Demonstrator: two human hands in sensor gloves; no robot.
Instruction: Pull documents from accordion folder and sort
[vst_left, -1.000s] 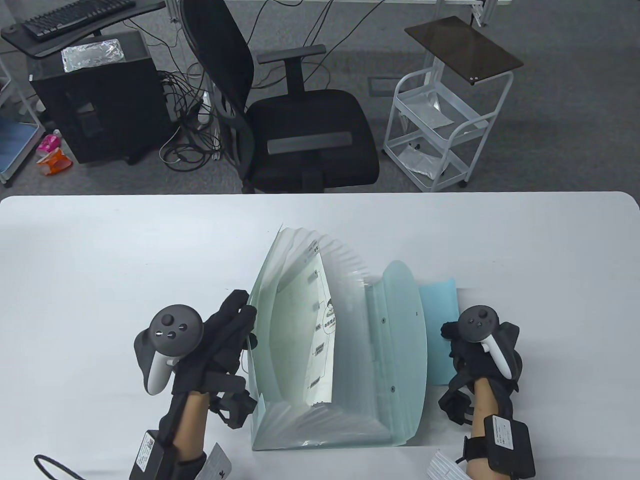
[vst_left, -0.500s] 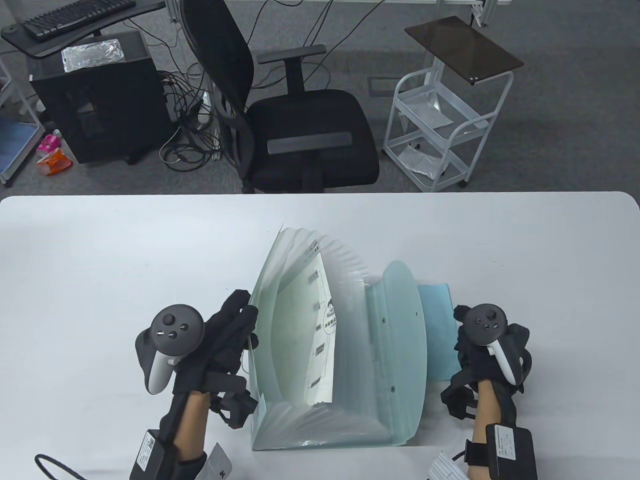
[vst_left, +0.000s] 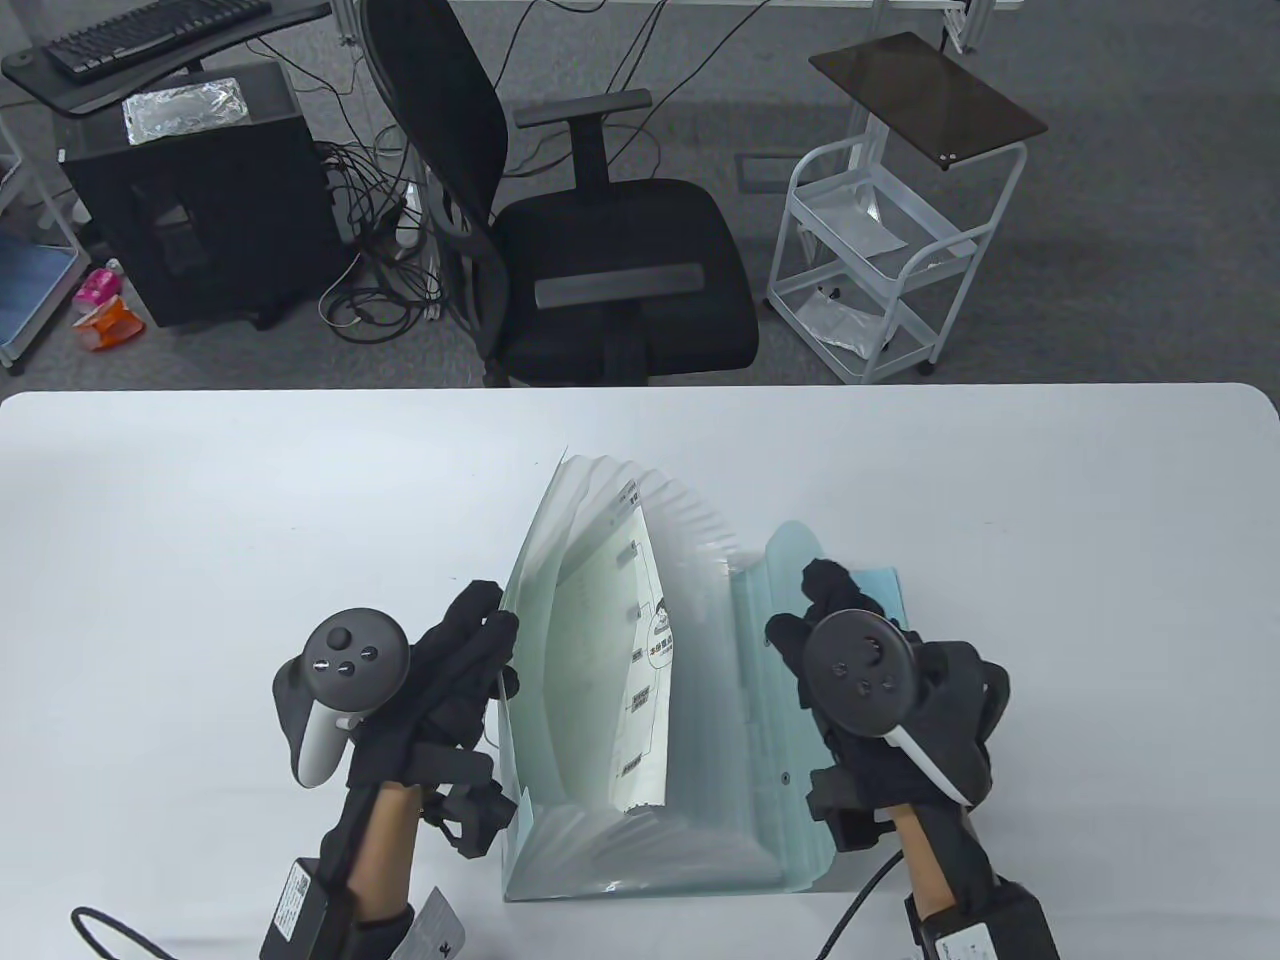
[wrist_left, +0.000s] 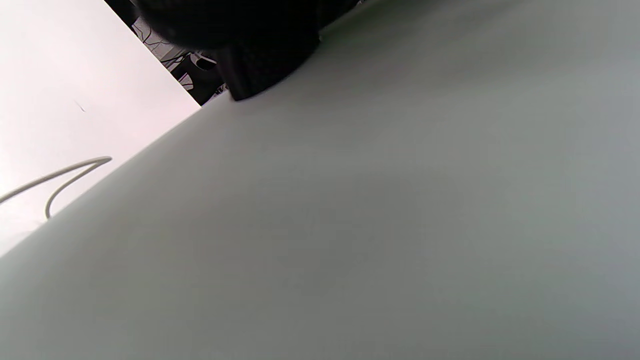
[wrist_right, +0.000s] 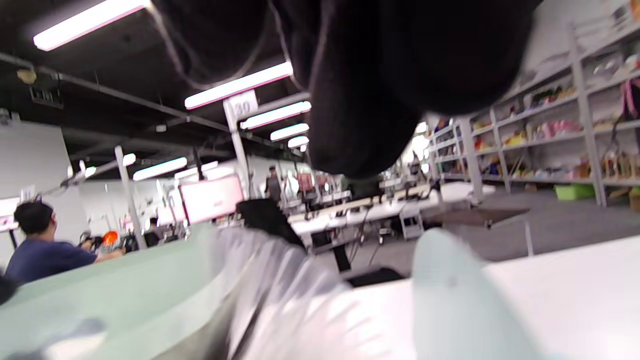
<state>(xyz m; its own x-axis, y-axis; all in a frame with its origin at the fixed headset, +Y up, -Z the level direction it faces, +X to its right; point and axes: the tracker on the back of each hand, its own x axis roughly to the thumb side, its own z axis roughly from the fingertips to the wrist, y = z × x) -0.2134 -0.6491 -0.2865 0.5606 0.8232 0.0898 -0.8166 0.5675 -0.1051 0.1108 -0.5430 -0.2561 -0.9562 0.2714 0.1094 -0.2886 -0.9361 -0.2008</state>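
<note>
A translucent green accordion folder (vst_left: 540, 640) stands open and fanned at the middle of the white table (vst_left: 200, 500). A white printed document (vst_left: 645, 690) stands in one of its pockets. My left hand (vst_left: 490, 640) holds the folder's left outer panel, which fills the left wrist view (wrist_left: 400, 200). My right hand (vst_left: 805, 610) is over the folder's opened flap (vst_left: 790, 555), fingers spread, holding nothing. A light blue sheet (vst_left: 890, 585) lies flat on the table right of the flap, mostly hidden by my right hand. The right wrist view shows the folder's pleats (wrist_right: 280, 280), blurred.
A black office chair (vst_left: 600, 260) stands beyond the table's far edge. A white wire trolley (vst_left: 880, 250) is to its right. A black computer case (vst_left: 190, 190) stands at the far left on the floor.
My right hand has left the blue sheet and moved left and up over the folder's flap. The left hand and the folder have not moved.
</note>
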